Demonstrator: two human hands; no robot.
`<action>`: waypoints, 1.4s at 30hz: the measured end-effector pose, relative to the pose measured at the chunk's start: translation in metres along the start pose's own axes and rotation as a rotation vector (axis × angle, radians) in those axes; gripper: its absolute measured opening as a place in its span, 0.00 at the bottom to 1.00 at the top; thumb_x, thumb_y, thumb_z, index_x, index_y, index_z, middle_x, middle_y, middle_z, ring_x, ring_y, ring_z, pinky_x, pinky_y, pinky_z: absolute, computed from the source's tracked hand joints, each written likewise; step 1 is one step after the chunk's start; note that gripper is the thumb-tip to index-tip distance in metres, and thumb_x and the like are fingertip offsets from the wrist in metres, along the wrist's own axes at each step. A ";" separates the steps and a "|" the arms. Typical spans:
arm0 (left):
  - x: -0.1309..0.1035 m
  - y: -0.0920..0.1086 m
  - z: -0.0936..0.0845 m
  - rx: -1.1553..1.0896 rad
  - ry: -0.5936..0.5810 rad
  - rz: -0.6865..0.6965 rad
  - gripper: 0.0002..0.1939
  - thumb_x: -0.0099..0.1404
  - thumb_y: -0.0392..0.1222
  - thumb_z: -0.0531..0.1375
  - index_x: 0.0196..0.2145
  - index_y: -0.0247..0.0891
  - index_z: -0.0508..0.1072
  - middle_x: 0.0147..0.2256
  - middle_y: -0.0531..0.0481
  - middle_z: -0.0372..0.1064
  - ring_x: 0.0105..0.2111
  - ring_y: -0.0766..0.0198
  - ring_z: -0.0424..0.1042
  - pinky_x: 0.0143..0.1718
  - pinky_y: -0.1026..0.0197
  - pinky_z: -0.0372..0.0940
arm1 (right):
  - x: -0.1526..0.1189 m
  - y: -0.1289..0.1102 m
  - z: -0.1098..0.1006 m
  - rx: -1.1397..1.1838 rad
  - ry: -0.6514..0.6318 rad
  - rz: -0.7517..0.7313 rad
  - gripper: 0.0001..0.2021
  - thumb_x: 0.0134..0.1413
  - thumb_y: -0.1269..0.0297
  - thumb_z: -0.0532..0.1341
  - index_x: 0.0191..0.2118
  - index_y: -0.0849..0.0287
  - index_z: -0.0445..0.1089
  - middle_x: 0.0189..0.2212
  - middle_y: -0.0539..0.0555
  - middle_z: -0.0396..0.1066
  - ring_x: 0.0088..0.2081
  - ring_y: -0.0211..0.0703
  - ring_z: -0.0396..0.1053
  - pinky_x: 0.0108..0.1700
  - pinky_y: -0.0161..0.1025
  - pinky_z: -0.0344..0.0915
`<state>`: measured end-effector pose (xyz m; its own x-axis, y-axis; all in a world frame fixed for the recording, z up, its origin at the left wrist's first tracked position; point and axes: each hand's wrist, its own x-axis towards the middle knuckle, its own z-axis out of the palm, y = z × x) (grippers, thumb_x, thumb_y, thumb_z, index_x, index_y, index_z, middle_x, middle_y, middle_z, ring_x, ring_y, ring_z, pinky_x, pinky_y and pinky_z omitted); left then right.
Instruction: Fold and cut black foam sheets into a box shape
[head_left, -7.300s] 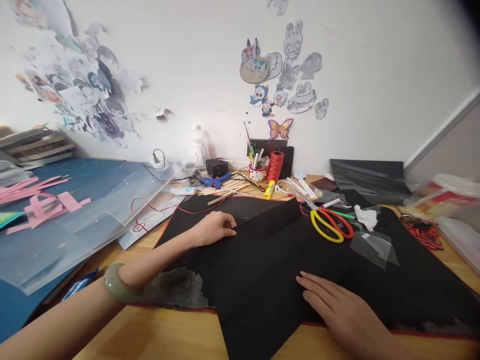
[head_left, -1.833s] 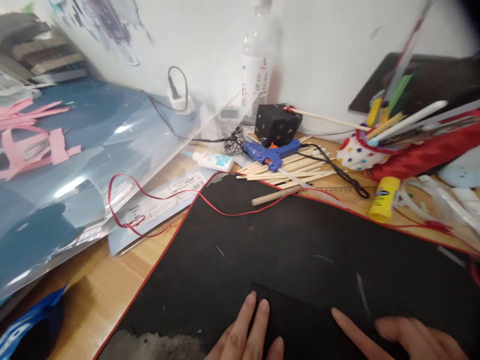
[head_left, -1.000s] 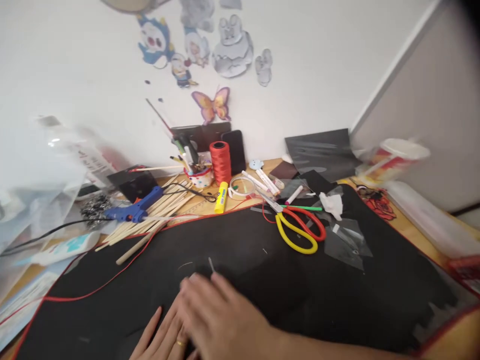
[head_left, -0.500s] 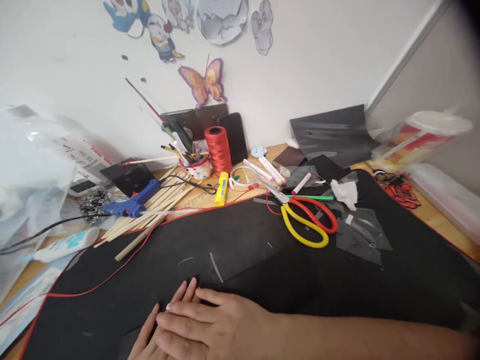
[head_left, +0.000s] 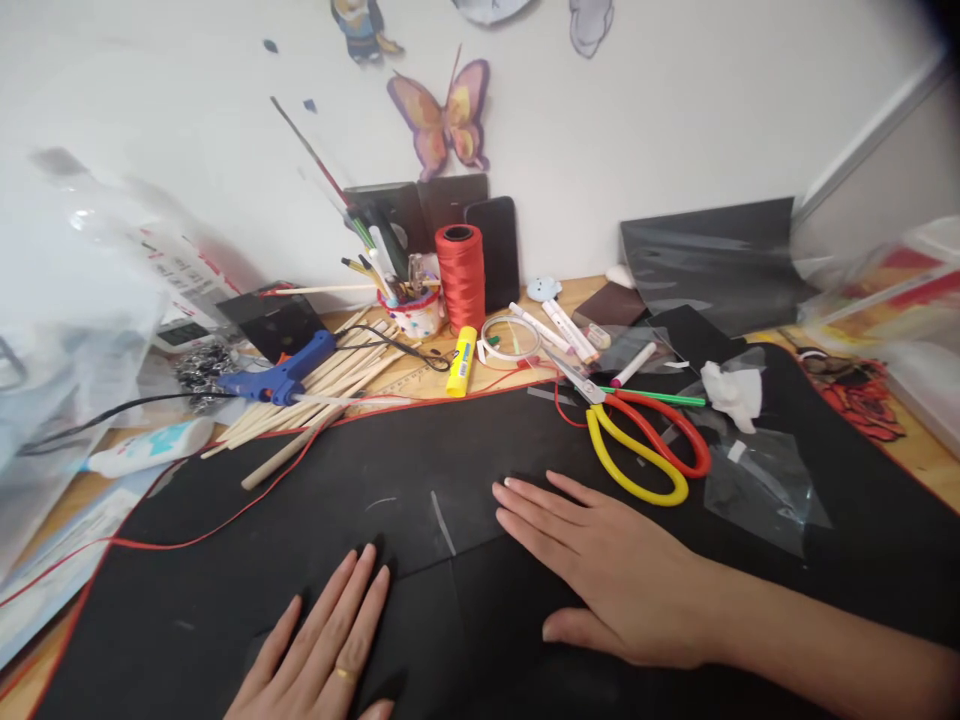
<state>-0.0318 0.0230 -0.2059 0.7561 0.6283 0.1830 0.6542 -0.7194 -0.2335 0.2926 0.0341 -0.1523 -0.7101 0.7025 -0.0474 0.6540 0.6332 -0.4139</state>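
Observation:
My left hand (head_left: 322,645) lies flat, palm down, at the lower left, its fingers stretched forward and a ring on one of them. My right hand (head_left: 611,570) rests palm down further right, fingers extended and thumb apart. Under and between them is a dark sheet (head_left: 480,610) whose far edge shows as a faint line; how far it reaches on the black mat (head_left: 247,560) is hard to make out. A thin clear strip (head_left: 443,524) lies by that edge. Just beyond my right hand are scissors (head_left: 637,470) with one yellow and one red handle.
Along the back stand a red thread spool (head_left: 460,280), a yellow glue stick (head_left: 461,362) and a pen cup (head_left: 412,312). A blue glue gun (head_left: 277,375) lies near wooden sticks (head_left: 322,385) at left. Crumpled tissue (head_left: 735,392) and clear film (head_left: 769,490) are at right.
My hands were together, right on top of left. Now they are apart: the right has moved right and forward across the dark sheet. The view has shifted slightly.

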 end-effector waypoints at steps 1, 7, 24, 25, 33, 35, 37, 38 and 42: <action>0.000 -0.001 -0.002 0.005 0.001 -0.001 0.33 0.63 0.53 0.46 0.62 0.37 0.47 0.57 0.45 0.58 0.57 0.58 0.56 0.57 0.56 0.43 | -0.002 0.001 0.000 -0.019 0.005 0.002 0.35 0.58 0.48 0.48 0.64 0.63 0.39 0.64 0.57 0.38 0.64 0.43 0.34 0.63 0.49 0.35; 0.002 -0.005 -0.032 0.024 -0.018 0.003 0.42 0.60 0.63 0.48 0.62 0.31 0.45 0.58 0.41 0.55 0.57 0.56 0.56 0.55 0.57 0.50 | -0.004 0.003 0.001 -0.061 -0.032 -0.008 0.45 0.50 0.38 0.48 0.64 0.63 0.35 0.64 0.60 0.34 0.64 0.47 0.33 0.62 0.50 0.35; 0.025 -0.021 -0.091 -0.154 -0.040 -0.064 0.21 0.71 0.46 0.40 0.40 0.37 0.71 0.33 0.51 0.75 0.32 0.65 0.74 0.34 0.64 0.67 | -0.029 -0.022 -0.021 -0.012 0.106 0.171 0.17 0.60 0.67 0.47 0.51 0.62 0.65 0.47 0.61 0.69 0.48 0.50 0.67 0.49 0.49 0.60; 0.030 -0.027 -0.096 -0.176 -0.063 -0.115 0.22 0.71 0.46 0.39 0.38 0.38 0.70 0.31 0.51 0.74 0.30 0.64 0.74 0.31 0.65 0.66 | -0.029 -0.022 -0.027 0.013 0.119 0.199 0.16 0.60 0.66 0.47 0.49 0.60 0.66 0.43 0.59 0.71 0.44 0.49 0.69 0.46 0.47 0.62; 0.059 -0.047 -0.057 -0.207 -0.101 -0.188 0.18 0.70 0.46 0.40 0.33 0.39 0.66 0.28 0.52 0.72 0.29 0.62 0.74 0.26 0.66 0.62 | -0.020 0.007 -0.032 0.277 0.179 0.336 0.15 0.47 0.64 0.61 0.44 0.55 0.66 0.39 0.52 0.70 0.38 0.44 0.68 0.41 0.39 0.62; 0.061 -0.048 -0.041 -0.211 -0.098 -0.176 0.18 0.70 0.46 0.40 0.33 0.40 0.65 0.28 0.53 0.71 0.29 0.63 0.73 0.26 0.66 0.62 | -0.017 0.015 -0.024 0.343 0.226 0.389 0.19 0.47 0.64 0.60 0.48 0.55 0.63 0.39 0.53 0.69 0.36 0.42 0.68 0.38 0.38 0.62; 0.062 -0.049 -0.032 -0.211 -0.086 -0.158 0.18 0.70 0.45 0.39 0.34 0.39 0.65 0.30 0.52 0.71 0.29 0.63 0.72 0.27 0.65 0.63 | -0.016 0.020 -0.017 0.400 0.276 0.436 0.21 0.48 0.63 0.59 0.50 0.56 0.61 0.35 0.52 0.67 0.33 0.40 0.67 0.35 0.37 0.62; 0.062 -0.049 -0.031 -0.208 -0.074 -0.146 0.18 0.70 0.45 0.39 0.34 0.38 0.66 0.32 0.50 0.70 0.30 0.63 0.72 0.28 0.64 0.64 | -0.015 0.022 -0.014 0.422 0.299 0.457 0.22 0.49 0.63 0.58 0.51 0.57 0.60 0.33 0.51 0.66 0.31 0.39 0.66 0.33 0.36 0.61; 0.066 -0.045 -0.037 -0.207 -0.019 -0.033 0.18 0.70 0.40 0.39 0.46 0.34 0.64 0.50 0.39 0.63 0.47 0.56 0.65 0.47 0.53 0.61 | -0.013 0.022 -0.007 0.468 0.363 0.526 0.25 0.48 0.64 0.59 0.55 0.56 0.58 0.26 0.46 0.60 0.26 0.35 0.62 0.29 0.34 0.58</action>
<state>-0.0109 0.0856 -0.1483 0.7348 0.6568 0.1693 0.6695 -0.7423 -0.0261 0.3181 0.0408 -0.1544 -0.1562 0.9848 -0.0764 0.6449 0.0431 -0.7631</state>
